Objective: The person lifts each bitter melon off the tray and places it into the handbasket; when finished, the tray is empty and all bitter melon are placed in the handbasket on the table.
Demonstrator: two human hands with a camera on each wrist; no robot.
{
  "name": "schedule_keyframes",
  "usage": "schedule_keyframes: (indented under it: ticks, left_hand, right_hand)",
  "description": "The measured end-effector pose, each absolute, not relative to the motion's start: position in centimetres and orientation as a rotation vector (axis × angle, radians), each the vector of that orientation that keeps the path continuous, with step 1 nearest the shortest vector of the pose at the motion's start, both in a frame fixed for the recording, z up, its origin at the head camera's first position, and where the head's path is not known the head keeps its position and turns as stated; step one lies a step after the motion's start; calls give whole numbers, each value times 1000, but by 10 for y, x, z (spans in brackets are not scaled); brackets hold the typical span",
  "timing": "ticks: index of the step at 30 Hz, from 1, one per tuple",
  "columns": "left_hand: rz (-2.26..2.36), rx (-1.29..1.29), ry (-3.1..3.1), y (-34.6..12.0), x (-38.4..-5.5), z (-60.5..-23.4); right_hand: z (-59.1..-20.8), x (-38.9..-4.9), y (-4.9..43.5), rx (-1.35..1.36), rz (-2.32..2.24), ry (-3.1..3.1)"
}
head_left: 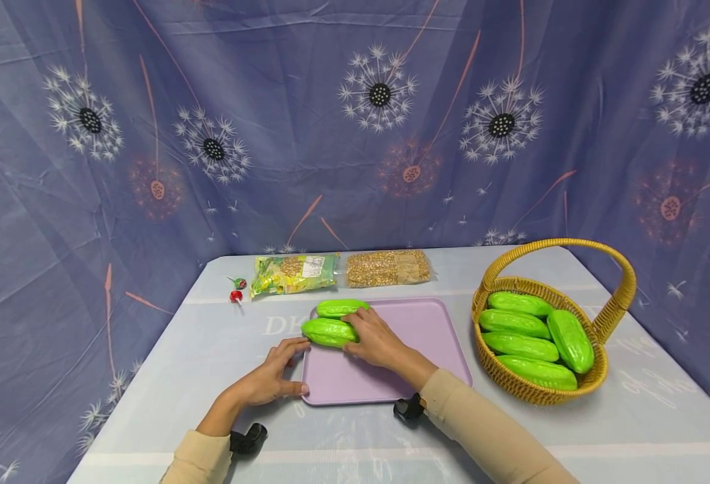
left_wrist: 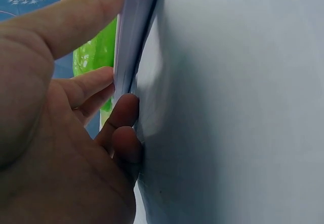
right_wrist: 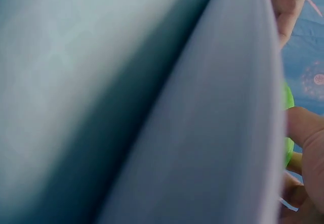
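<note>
A lilac tray (head_left: pixel 415 336) lies on the table with two bright green, ridged bitter melons at its far left. My right hand (head_left: pixel 378 338) grips the right end of the nearer bitter melon (head_left: pixel 326 332), fingers over its top and thumb at its near side. Just behind it, the other bitter melon (head_left: pixel 339 308) lies nearly parallel. My left hand (head_left: pixel 267 378) is at the tray's left side, fingers spread and touching the rim, thumb at the near corner. In the left wrist view, the left fingertips (left_wrist: pixel 107 75) meet the tray edge. The right wrist view shows mostly the tray's near wall (right_wrist: pixel 217 107).
A yellow woven basket (head_left: pixel 533 396) with a tall handle stands right of the tray, holding several bitter melons (head_left: pixel 521 345). Behind the tray lie a green-yellow packet (head_left: pixel 294 273) and a clear bag of grains (head_left: pixel 385 269). Two lollipops (head_left: pixel 237 296) lie at back left.
</note>
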State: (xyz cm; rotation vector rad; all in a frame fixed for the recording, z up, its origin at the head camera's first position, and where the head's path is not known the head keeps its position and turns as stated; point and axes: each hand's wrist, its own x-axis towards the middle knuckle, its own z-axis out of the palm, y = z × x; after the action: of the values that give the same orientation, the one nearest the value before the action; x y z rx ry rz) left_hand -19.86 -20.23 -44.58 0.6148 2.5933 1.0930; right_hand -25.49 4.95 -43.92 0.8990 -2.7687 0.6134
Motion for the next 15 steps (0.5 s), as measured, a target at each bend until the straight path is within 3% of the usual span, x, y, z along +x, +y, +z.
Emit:
schedule_keyframes:
  ticks: [15]
  left_hand:
    - [1095,632,2605,-203,-199,-447]
  right_hand:
    - [-423,-244,68,827,799,-2758]
